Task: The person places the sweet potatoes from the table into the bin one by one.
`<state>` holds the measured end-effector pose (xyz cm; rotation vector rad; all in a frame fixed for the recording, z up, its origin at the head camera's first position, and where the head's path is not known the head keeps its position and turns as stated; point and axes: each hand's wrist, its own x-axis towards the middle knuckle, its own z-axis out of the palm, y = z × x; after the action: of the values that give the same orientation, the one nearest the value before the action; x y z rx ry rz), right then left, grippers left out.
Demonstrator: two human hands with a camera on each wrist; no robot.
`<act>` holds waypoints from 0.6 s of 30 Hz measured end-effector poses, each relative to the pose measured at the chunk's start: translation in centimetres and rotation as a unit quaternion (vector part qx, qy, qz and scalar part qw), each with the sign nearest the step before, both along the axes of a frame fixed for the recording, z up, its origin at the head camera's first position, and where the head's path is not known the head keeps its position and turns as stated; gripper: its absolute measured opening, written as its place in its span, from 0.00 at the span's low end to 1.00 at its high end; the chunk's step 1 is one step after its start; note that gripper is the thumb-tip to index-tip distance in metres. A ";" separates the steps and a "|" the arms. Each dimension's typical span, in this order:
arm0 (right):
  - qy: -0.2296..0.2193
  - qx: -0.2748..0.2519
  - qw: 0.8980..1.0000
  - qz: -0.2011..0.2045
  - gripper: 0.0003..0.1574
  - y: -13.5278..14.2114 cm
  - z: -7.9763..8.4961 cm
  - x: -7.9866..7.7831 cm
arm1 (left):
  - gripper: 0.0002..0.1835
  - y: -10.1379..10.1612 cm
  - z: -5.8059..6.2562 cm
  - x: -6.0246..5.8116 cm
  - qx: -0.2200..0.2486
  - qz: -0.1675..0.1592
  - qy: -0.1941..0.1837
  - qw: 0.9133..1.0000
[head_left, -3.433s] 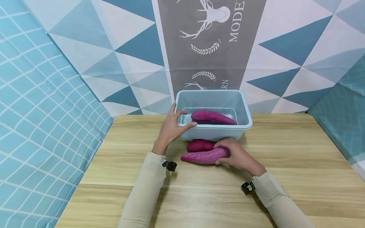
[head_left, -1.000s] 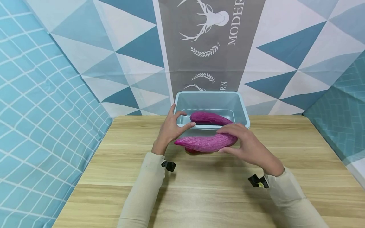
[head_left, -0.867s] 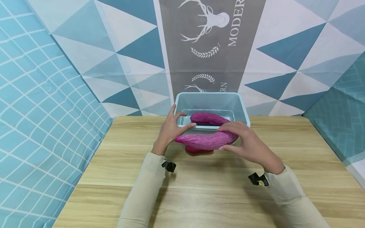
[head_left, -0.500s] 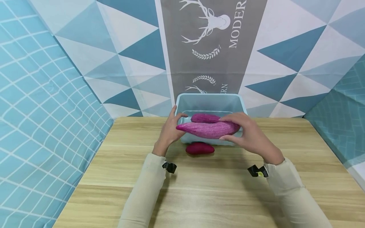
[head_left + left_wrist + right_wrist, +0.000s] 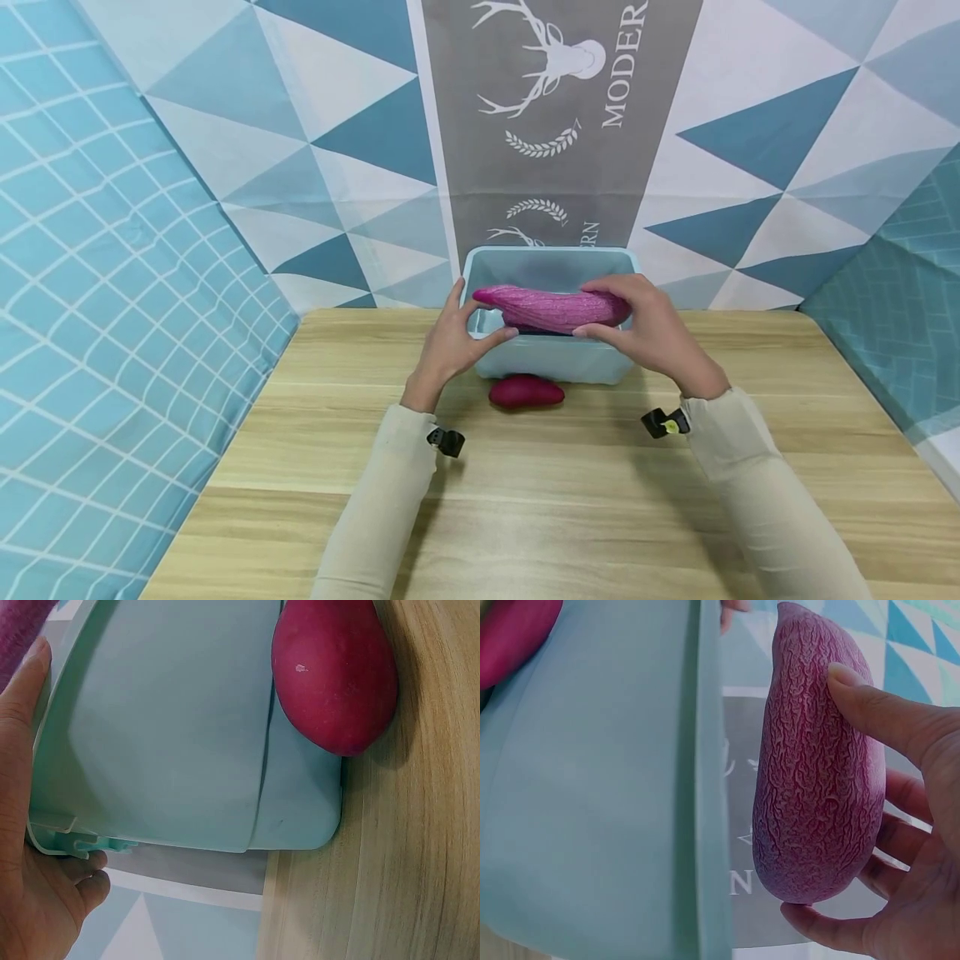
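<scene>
Pink potato: held by the right hand (image 5: 656,329) and now over the bin's opening; half a second ago it was nearer the front rim, and in the oldest view it lay on the surface (image 5: 540,500) beside the red potato. This pink potato (image 5: 551,307) lies roughly level, its narrow tip by the left hand.
Right fingers: gripping its thick end, thumb on one side and the rest on the other.
Left hand (image 5: 448,343): at the bin's near left corner, in the same place as earlier, thumb along the front rim.
Left fingers: curled round the bin's left rim.
Bin (image 5: 555,360): pale blue, upright by the middle of the surface's far edge, as before.
In the bin: a second potato (image 5: 513,323), seen clearly earlier, now mostly hidden behind the held one.
Red potato (image 5: 527,392): smooth, unmoved on the surface just in front of the bin, left of its middle; whether it touches the wall, I cannot tell.
</scene>
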<state>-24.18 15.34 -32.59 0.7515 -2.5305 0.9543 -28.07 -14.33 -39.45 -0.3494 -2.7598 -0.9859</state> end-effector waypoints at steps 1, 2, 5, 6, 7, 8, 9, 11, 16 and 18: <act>-0.004 0.000 1.000 -0.003 0.34 -0.1 0.0 -0.3 | 0.37 0.0 0.0 0.0 0.000 0.000 0.000 1.000; -0.009 0.000 1.000 -0.007 0.34 -0.1 -0.1 -0.5 | 0.36 0.0 0.0 0.0 0.001 0.000 0.001 1.000; -0.025 -0.001 1.000 -0.013 0.33 -0.4 -0.4 -1.3 | 0.33 0.0 0.0 0.0 0.001 0.002 0.002 1.000; -0.030 -0.001 0.999 -0.015 0.33 -0.4 -0.5 -1.6 | 0.33 0.0 0.0 0.0 0.002 0.003 0.002 1.000; -0.035 0.001 0.999 -0.019 0.34 -0.5 -0.6 -1.9 | 0.34 0.0 0.0 0.1 0.002 0.003 0.002 1.000; -0.040 0.003 0.999 -0.021 0.34 -0.6 -0.8 -2.2 | 0.34 0.0 -0.1 0.1 0.002 0.005 0.002 1.000; -0.045 0.004 0.999 -0.023 0.34 -0.6 -1.0 -2.5 | 0.34 0.0 -0.1 0.0 0.002 0.004 0.002 1.000; -0.051 0.008 0.998 -0.028 0.34 -0.7 -1.4 -2.9 | 0.35 0.0 -0.1 0.0 0.002 0.004 0.003 1.000; -0.052 0.009 0.998 -0.025 0.32 -0.9 -2.2 -3.7 | 0.37 0.1 -0.1 0.0 0.002 0.002 0.006 1.000; -0.051 0.010 0.998 -0.022 0.32 -1.0 -2.5 -4.0 | 0.37 0.1 -0.1 0.0 0.004 0.002 0.007 1.000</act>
<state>-28.17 14.37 -35.06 0.6664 -2.6367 0.9783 -28.06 -14.22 -39.59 -0.3480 -2.7427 -0.9894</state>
